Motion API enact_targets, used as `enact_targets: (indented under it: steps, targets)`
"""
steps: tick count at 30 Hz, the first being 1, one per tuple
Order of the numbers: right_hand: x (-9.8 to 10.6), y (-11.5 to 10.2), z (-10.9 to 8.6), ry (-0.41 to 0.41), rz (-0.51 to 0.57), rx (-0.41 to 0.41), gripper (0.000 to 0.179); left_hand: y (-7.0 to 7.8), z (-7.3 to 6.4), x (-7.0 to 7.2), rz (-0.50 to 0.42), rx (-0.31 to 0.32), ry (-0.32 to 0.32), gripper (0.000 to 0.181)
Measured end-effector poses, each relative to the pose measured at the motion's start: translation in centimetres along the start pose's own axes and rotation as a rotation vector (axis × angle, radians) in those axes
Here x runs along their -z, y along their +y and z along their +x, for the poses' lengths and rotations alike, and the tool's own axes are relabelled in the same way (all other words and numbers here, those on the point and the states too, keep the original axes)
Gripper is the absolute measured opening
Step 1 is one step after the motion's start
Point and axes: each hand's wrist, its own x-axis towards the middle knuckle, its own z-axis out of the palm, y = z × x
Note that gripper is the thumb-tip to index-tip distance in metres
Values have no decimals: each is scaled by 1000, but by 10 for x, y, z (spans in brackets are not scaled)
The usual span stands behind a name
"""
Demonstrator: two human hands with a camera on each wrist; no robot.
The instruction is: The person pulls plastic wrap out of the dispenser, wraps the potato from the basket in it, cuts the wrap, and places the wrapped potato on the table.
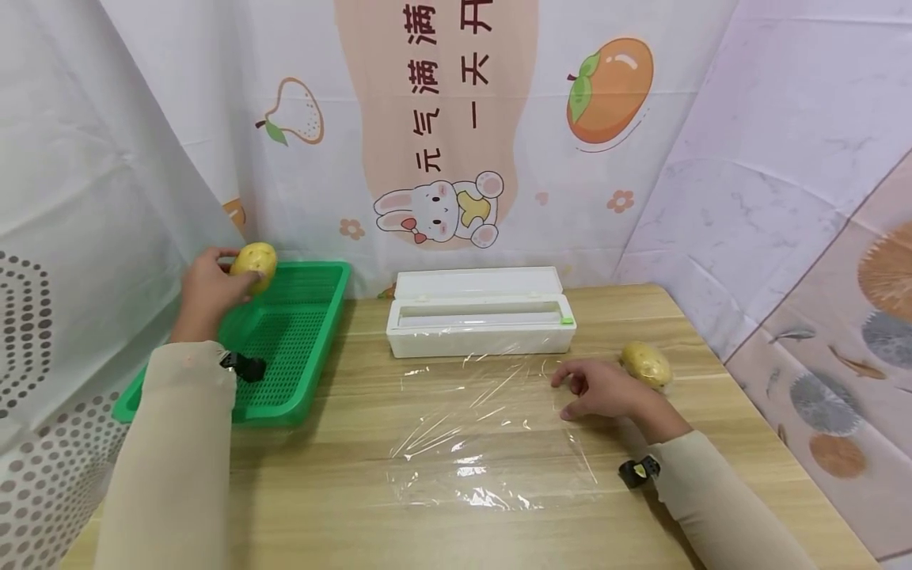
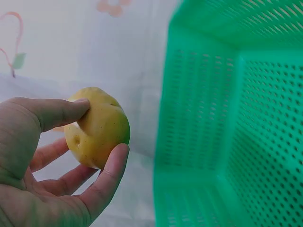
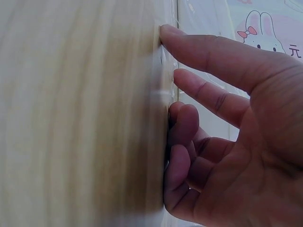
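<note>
"Head view: what carries the things?"

"The worktop (image 1: 321,495), pale and wood-grained. At its far left corner sits a green mesh basket (image 1: 326,340)."

"And at the middle?"

"A sheet of clear film (image 1: 492,427), wrinkled and glinting. Beyond it, by the far edge, stands a white box (image 1: 480,342), lid raised; whether film and box are joined cannot be told."

"How do the hands stand?"

"The left hand (image 1: 211,289) pinches a potato (image 1: 254,265) between thumb and fingers, raised over the basket's far left part. The right hand (image 1: 606,389) is loosely curled, thumb and forefinger apart, gripping nothing, beside the film's right edge; contact with the film is unclear."

"Which relation governs moving the held potato?"

"In my judgement, its offset from the film, which lies to its right and closer to the person, beyond the basket's right rim. The right hand is nearer the film. Left wrist view: the potato is slightly longer than broad, its long axis roughly up and down the frame."

"Edges and room?"

"A strip of bare wood separates basket and film. Room looks tighter rightward: a second potato (image 1: 646,365), glossy as if wrapped, lies just beyond the right hand, near the worktop's right edge."
</note>
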Motion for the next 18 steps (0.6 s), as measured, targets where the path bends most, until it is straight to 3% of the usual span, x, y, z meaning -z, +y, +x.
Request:
enact_targets:
  steps: [9,18]
  targets:
    - [1,-1,-2,-4,15,-2,49,35,-16,-2,-30,-49,27,78]
    - [2,-1,-2,-6,9,-8,49,60,-50,-19,-100,-146,72,75]
